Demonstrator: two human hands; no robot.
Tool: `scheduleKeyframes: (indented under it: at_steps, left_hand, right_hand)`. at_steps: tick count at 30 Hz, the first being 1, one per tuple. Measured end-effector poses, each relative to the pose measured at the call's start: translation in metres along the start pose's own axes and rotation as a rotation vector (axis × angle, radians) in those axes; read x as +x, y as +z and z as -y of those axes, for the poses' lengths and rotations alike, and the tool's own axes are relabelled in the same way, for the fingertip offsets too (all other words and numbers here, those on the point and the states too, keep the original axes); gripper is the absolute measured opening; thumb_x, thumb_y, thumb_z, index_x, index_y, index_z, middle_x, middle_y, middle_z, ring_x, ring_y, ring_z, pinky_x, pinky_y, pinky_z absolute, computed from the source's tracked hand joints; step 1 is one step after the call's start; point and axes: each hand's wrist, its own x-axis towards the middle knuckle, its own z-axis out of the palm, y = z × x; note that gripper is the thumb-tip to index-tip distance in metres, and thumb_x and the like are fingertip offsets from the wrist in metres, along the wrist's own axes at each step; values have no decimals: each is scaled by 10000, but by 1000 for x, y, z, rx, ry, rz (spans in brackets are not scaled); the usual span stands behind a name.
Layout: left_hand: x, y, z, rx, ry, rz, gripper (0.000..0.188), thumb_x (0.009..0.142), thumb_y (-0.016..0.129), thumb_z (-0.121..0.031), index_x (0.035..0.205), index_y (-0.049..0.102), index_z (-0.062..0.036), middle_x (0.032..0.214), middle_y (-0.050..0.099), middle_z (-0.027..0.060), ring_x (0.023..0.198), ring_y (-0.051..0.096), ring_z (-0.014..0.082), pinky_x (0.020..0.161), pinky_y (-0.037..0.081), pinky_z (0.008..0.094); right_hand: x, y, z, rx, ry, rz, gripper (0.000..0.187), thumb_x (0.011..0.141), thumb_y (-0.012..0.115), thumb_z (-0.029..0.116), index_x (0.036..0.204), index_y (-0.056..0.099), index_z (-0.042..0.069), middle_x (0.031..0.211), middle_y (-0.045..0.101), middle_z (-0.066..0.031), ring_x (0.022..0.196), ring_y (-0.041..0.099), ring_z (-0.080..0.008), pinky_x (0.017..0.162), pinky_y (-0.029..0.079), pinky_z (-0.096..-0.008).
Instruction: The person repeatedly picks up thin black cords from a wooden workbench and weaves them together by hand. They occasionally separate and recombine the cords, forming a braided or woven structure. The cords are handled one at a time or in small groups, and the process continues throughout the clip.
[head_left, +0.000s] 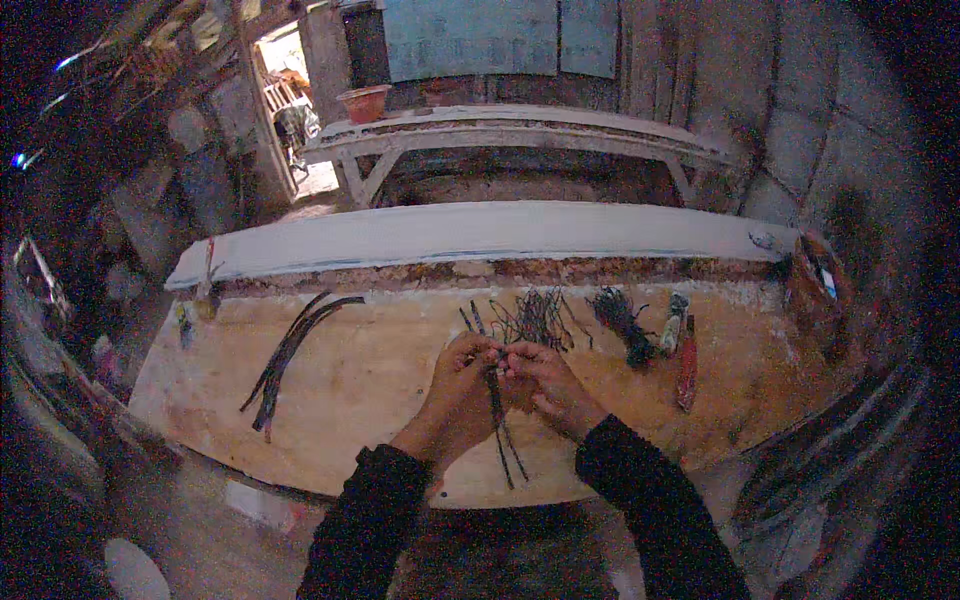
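Over the middle of the wooden table, my left hand [452, 392] and my right hand [550, 388] meet with their fingertips pinched together. Between them they grip thin dark cords [503, 440]. Two ends hang toward the table's near edge, and short ends stick out beyond the fingers on the far side. The exact spot where the fingers close is small and blurred. To the left lies a bundle of dark strips [290, 360]. Just past my right hand, a loose spread of thin cords [540, 318] lies beside a thicker dark hank of cord [627, 332].
Right of the hank are a small pale bundle [674, 320] and a red, slim tool [687, 372]. A long white ledge [480, 232] runs along the table's [370, 430] far side. Farther back stand a bench [520, 130] and a reddish pot [364, 103].
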Motion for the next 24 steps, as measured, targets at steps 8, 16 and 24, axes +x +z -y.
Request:
scheduleKeyframes:
  at_steps: [8, 16, 24]
  left_hand:
    - [-4, 5, -6, 17, -120, 6, 117, 896, 575, -7, 1009, 577, -38, 906, 644, 87, 770, 659, 201, 620, 577, 340]
    - [-6, 3, -13, 73, -205, 7, 129, 898, 582, -37, 1025, 592, -55, 905, 647, 64, 768, 653, 192, 635, 578, 350]
    - [-8, 11, -16, 63, -234, 94, 145, 891, 608, -78, 1022, 601, -17, 921, 652, 57, 788, 653, 197, 680, 575, 355]
  right_hand:
    - [3, -6, -5, -102, -63, -72, 112, 883, 657, 142, 941, 579, 86, 863, 608, 14, 727, 585, -70, 659, 531, -231]
    - [5, -7, -11, -219, -111, -60, 152, 885, 654, 136, 964, 525, 127, 860, 571, 24, 763, 590, -98, 639, 528, -238]
    - [-3, 8, -5, -225, -133, -39, 169, 902, 621, 106, 1059, 561, 88, 987, 568, -21, 887, 576, -107, 716, 523, -272]
